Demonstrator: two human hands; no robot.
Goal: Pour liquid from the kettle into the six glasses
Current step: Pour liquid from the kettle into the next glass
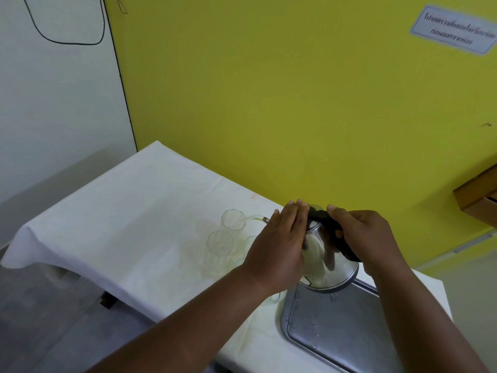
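1. Head view looks down on your two hands tipping a steel kettle (326,267) to the left above a table covered with a white cloth (129,211).
2. Your right hand (360,232) is wrapped tight around the kettle's black handle (340,244).
3. Your left hand (279,243) lies flat, fingers pressed together, against the kettle's side and lid.
4. A thin stream runs from the spout (265,219) into the far glass (233,219).
5. A second glass (220,244) stands just nearer you; the others are mostly hidden behind your left arm, so you cannot count them.
6. The kettle's base hangs over a wet metal tray (336,327).
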